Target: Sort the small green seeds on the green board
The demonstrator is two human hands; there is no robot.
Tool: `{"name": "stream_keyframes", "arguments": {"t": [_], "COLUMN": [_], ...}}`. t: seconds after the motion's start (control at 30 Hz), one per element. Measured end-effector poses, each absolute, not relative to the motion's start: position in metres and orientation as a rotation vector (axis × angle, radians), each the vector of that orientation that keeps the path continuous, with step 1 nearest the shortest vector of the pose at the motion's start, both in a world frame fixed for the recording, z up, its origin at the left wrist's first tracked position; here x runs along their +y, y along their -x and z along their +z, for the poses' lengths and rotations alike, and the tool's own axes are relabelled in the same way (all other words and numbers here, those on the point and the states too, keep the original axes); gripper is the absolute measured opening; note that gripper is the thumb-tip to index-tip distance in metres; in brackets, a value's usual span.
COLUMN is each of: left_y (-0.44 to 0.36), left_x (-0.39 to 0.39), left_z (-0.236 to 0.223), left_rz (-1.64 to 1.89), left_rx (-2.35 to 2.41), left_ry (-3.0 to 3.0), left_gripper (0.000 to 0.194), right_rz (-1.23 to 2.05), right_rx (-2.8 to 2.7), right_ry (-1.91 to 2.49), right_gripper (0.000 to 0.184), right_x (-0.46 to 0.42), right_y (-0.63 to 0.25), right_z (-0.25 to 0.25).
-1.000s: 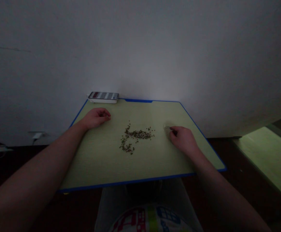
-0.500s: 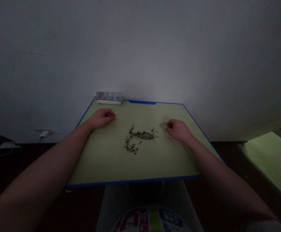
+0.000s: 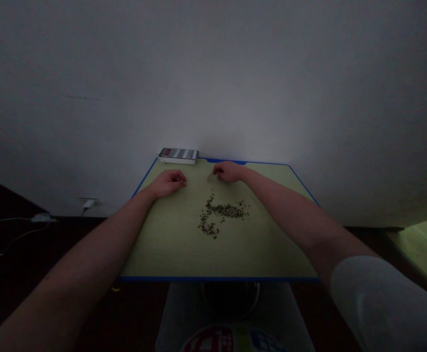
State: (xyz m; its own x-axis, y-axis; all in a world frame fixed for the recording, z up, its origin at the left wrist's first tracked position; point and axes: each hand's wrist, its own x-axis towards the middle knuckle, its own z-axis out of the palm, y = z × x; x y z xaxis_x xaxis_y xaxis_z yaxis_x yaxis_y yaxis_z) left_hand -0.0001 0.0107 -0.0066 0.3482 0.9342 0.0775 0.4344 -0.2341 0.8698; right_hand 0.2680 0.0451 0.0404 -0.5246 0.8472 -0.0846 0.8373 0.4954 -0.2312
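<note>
Small dark brown grains (image 3: pixel 228 210) lie scattered in a loose, branching patch on the pale green tabletop (image 3: pixel 272 259). My left hand (image 3: pixel 169 183) rests at the left of the table, its fingers curled in towards the thumb. Whatever they may hold is hidden. Beyond the grains, near the far edge, my right hand (image 3: pixel 228 172) pinches a thin see-through piece (image 3: pixel 210 176) that juts out to the left. It looks like clear plastic, but its kind is too dim to make out. A gap separates the two hands, and neither touches the grains.
A phone (image 3: pixel 179 153) lies on a white box (image 3: pixel 178 160) at the table's far left corner. Behind stands a pale wall (image 3: pixel 257 88). A charger (image 3: pixel 88 204) and a power strip with cables (image 3: pixel 41 218) are at the left. A dark round container (image 3: pixel 230 298) sits below the front edge.
My right hand has swung left and away from me, from the right of the grains to beyond them, carrying the see-through piece. The view has shifted; my left hand stays in place.
</note>
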Motion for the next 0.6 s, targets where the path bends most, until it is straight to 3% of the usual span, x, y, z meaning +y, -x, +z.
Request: {"name": "stream_keyframes", "arguments": {"t": [0.6], "left_y": [-0.002], "left_x": [0.009], "left_z": [-0.006], "left_rz": [0.788], "left_rx": [1.222], "left_ry": [-1.771], "left_gripper": [0.022], "right_rz": [0.556], "right_rx": [-2.796], "right_ry": [1.269], "right_gripper": [0.029], "right_x": [-0.054], "right_y": [-0.268], "right_z": [0.026]}}
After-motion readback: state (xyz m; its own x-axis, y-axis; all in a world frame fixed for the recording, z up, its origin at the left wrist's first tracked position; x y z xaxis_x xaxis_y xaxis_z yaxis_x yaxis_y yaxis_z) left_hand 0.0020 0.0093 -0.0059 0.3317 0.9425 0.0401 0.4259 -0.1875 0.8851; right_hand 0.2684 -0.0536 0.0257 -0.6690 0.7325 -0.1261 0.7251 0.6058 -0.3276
